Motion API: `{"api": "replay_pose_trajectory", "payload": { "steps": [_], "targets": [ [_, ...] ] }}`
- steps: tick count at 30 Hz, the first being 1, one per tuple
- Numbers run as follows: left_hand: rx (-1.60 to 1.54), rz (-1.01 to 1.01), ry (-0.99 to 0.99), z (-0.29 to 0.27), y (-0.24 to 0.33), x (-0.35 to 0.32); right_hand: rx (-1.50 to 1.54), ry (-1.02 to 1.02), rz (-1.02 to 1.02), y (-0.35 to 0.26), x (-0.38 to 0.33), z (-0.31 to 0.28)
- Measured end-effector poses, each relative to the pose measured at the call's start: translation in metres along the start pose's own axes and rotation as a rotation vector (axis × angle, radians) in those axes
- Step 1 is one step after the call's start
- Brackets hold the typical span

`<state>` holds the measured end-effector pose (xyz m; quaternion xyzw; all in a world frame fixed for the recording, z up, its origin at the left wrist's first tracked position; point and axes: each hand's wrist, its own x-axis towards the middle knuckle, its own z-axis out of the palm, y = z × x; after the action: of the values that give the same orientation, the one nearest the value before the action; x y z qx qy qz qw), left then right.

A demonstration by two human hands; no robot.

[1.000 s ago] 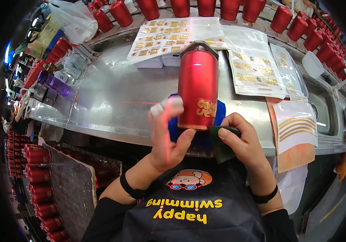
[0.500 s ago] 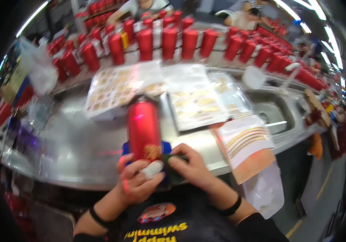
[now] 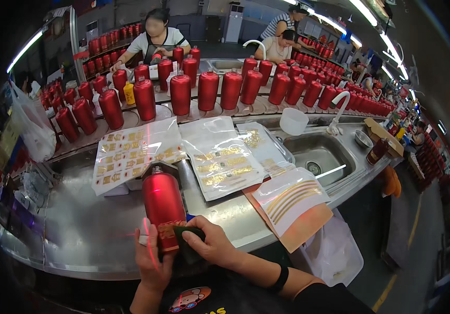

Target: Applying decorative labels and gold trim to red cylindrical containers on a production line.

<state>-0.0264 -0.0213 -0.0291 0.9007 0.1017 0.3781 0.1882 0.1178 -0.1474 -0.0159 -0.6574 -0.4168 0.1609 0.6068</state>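
A glossy red bottle lies tilted in front of me, its neck pointing away and its base toward me. My left hand holds it at the lower left side, with a white wrap on one finger. Gold lettering shows on the bottle near its base. My right hand grips a dark green flat pad and presses it against the bottle beside that lettering. A dark support shows behind the bottle's neck, mostly hidden. A red light line crosses my left hand.
Sheets of gold stickers and gold decals lie beyond the bottle. Gold strips lie at right, before a steel sink. Several red bottles stand on a conveyor. People work behind it. A plastic bin stands below right.
The view has shifted and sharpened. My left hand has gone from wrapping over the bottle's base to its left side. My right hand now has the pad against the bottle's lower right side.
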Motion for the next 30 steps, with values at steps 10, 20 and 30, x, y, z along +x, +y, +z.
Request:
{"api": "replay_pose_trajectory", "payload": {
  "steps": [10, 20, 30],
  "targets": [
    [-0.19, -0.011, 0.039, -0.003, 0.0, 0.006, 0.0, -0.067, 0.145, 0.0, 0.002, -0.004],
    [-0.004, 0.029, -0.04, -0.002, -0.016, -0.003, 0.056, -0.037, 0.1, 0.004, 0.0, -0.004],
    [-0.076, -0.049, -0.101, -0.006, -0.01, 0.003, 0.109, -0.067, 0.152, 0.004, -0.001, -0.006]
  ]
}}
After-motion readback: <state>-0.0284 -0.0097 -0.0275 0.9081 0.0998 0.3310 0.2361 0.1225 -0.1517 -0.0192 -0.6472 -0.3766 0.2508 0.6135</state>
